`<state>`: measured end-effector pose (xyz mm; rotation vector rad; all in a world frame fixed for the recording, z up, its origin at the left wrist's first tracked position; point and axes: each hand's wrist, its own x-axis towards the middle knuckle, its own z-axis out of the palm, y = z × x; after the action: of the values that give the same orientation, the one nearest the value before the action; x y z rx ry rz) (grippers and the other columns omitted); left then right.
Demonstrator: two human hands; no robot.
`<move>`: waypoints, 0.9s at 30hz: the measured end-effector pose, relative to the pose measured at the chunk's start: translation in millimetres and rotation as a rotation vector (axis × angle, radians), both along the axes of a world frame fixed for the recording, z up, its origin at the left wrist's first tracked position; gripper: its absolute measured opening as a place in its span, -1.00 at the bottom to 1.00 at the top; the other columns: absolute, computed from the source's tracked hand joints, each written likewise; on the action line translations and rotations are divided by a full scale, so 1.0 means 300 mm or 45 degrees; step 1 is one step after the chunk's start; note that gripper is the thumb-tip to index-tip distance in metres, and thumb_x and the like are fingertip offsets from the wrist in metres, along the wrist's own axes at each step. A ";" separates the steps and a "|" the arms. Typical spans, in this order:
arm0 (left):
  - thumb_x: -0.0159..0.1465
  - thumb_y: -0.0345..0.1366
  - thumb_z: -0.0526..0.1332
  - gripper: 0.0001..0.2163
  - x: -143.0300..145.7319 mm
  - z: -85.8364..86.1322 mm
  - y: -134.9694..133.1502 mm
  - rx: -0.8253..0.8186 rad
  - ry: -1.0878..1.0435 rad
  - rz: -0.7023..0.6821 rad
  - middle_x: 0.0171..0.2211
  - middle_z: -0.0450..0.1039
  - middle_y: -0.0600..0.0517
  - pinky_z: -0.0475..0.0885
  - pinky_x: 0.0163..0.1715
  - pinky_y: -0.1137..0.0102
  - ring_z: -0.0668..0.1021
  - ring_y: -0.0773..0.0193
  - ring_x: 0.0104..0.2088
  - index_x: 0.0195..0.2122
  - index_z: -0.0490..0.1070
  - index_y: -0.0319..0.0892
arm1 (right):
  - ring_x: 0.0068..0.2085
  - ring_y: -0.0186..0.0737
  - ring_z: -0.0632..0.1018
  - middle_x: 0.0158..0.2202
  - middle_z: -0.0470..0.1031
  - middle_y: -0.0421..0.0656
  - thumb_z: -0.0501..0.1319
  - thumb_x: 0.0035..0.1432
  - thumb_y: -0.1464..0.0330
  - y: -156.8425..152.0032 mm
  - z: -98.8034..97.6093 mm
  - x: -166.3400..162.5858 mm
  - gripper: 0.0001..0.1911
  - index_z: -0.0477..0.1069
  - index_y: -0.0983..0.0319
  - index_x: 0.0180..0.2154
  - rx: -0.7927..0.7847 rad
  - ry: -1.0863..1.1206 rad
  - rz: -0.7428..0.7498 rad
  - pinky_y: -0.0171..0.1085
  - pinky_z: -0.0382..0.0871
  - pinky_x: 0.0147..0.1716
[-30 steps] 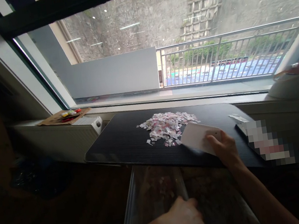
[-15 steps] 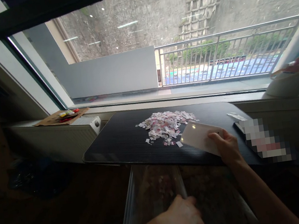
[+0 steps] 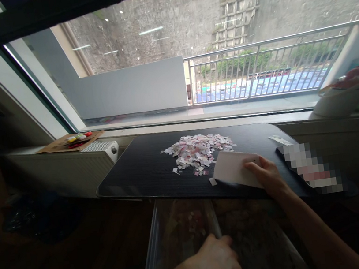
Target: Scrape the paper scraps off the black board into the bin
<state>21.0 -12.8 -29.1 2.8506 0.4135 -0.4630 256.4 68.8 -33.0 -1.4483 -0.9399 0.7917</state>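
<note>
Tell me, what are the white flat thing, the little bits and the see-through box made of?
White flat thing: probably stiff plastic, smooth and matte; its edges look straight in the right hand. Little bits: likely paper, pink and white, thin cut scraps. See-through box: clear glossy plastic, scraps show through its wall; the left hand holds its rim.

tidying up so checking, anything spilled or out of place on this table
A few stray bits lie loose on the black table, apart from the pile of paper scraps, one beside the white card in the right hand. The left hand holds a clear container below the edge. Nothing looks damaged.
</note>
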 end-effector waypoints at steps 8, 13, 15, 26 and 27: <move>0.25 -0.38 0.30 -0.80 -0.015 -0.014 -0.001 0.025 -0.033 -0.008 -0.52 0.44 -0.06 0.03 -0.55 0.32 0.37 0.20 -0.35 -0.53 0.47 -0.24 | -0.47 -0.15 0.57 -0.49 0.62 -0.22 0.41 -0.20 0.20 -0.012 0.024 -0.009 -0.74 0.58 0.18 -0.41 -0.019 0.048 0.209 -0.24 0.44 -0.46; 0.24 -0.37 0.31 -0.78 -0.037 -0.015 -0.003 0.035 -0.064 0.015 -0.50 0.44 -0.05 -0.01 -0.53 0.31 0.38 0.21 -0.34 -0.55 0.44 -0.24 | -0.43 -0.15 0.59 -0.45 0.63 -0.24 0.42 -0.16 0.21 -0.004 0.035 -0.030 -0.73 0.58 0.17 -0.35 0.009 0.064 0.247 -0.24 0.47 -0.42; 0.25 -0.38 0.30 -0.78 -0.050 -0.007 -0.004 0.022 -0.049 0.050 -0.45 0.47 -0.04 -0.03 -0.52 0.30 0.40 0.18 -0.30 -0.55 0.43 -0.24 | -0.42 -0.16 0.59 -0.44 0.63 -0.23 0.43 -0.17 0.21 0.005 0.035 -0.044 -0.72 0.59 0.17 -0.35 0.003 0.074 0.288 -0.25 0.47 -0.42; 0.21 -0.40 0.31 -0.82 -0.062 -0.001 -0.003 -0.011 -0.071 0.085 -0.48 0.43 -0.07 -0.01 -0.51 0.28 0.35 0.16 -0.32 -0.55 0.46 -0.24 | -0.50 -0.16 0.57 -0.52 0.62 -0.19 0.48 -0.29 0.16 -0.033 0.067 0.015 -0.66 0.59 0.22 -0.44 -0.086 0.065 0.362 -0.27 0.42 -0.54; 0.21 -0.40 0.32 -0.82 -0.055 0.000 -0.003 0.002 -0.062 0.087 -0.50 0.42 -0.07 -0.01 -0.51 0.29 0.33 0.17 -0.34 -0.54 0.45 -0.24 | -0.49 -0.16 0.56 -0.51 0.62 -0.20 0.47 -0.26 0.16 -0.035 0.060 0.021 -0.67 0.59 0.21 -0.42 -0.057 0.062 0.312 -0.27 0.42 -0.53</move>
<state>4.4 -13.8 -29.2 2.8327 0.5002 -0.3797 262.6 58.3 -14.9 -1.3614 -1.0810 1.0288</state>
